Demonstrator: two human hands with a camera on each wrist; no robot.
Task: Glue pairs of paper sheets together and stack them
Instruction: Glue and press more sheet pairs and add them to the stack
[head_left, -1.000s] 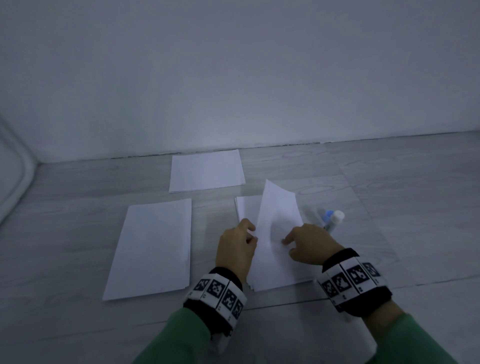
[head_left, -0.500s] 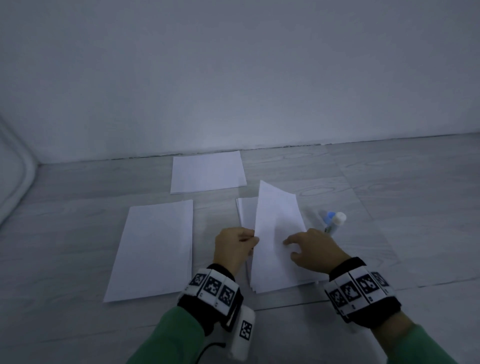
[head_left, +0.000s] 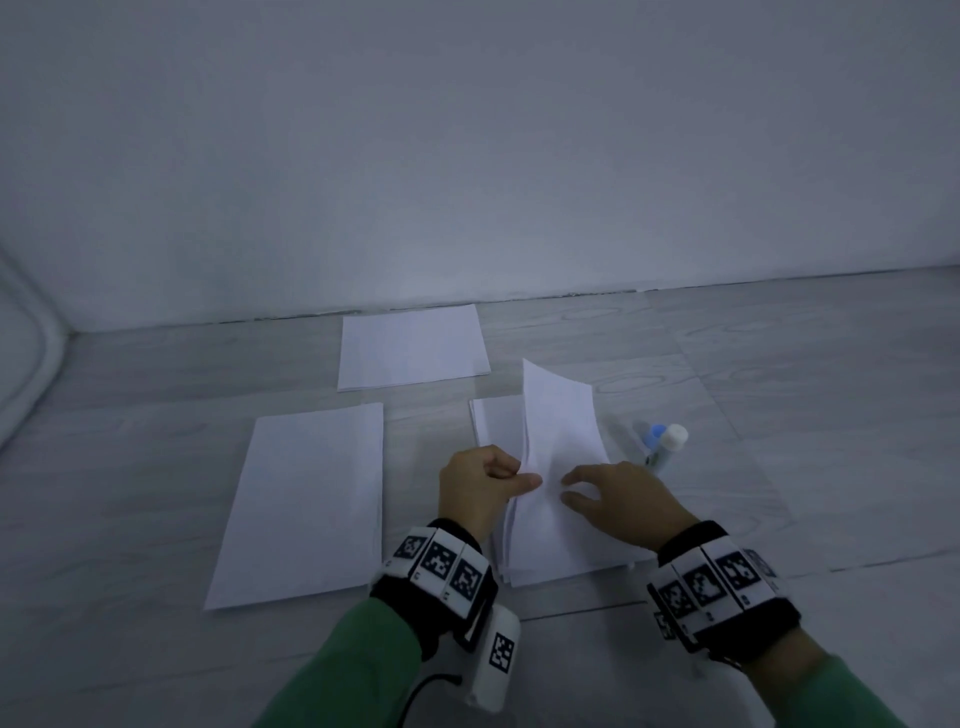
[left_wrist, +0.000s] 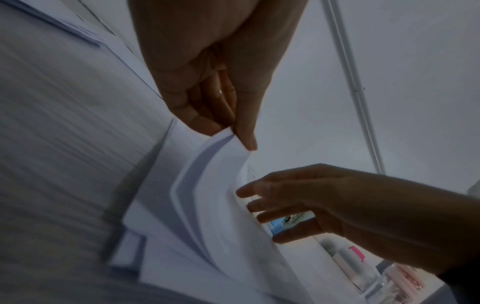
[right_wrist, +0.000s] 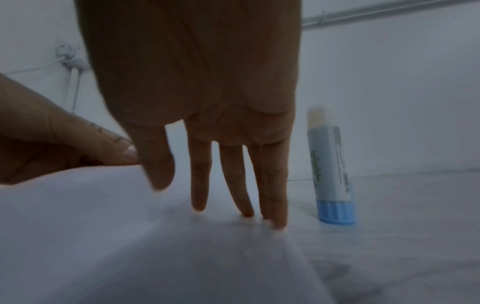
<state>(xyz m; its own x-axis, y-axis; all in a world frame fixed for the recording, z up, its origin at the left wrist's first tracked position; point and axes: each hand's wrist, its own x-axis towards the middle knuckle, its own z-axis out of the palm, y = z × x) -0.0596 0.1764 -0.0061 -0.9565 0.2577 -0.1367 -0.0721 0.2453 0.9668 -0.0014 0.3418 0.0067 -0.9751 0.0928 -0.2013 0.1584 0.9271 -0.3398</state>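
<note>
A pile of white sheets (head_left: 545, 551) lies on the floor in front of me. Its top sheet (head_left: 558, 431) is lifted and bowed, far end raised. My left hand (head_left: 480, 488) pinches that sheet's left edge between thumb and forefinger; the pinch shows in the left wrist view (left_wrist: 241, 135). My right hand (head_left: 618, 499) lies on the sheet with straight, spread fingers (right_wrist: 275, 205) pressing down. An uncapped glue stick (head_left: 660, 444) with a blue base (right_wrist: 335, 211) stands just right of the pile.
A second pile of white sheets (head_left: 306, 499) lies to the left. Another sheet (head_left: 413, 345) lies farther back near the wall (head_left: 467, 156). The floor is pale wood-grain boards (head_left: 805, 415). A conduit (right_wrist: 389, 10) runs along the wall.
The right hand has uncurled and now lies flat on the sheet. The left hand keeps its pinch on the left edge, and the lifted sheet has settled slightly lower.
</note>
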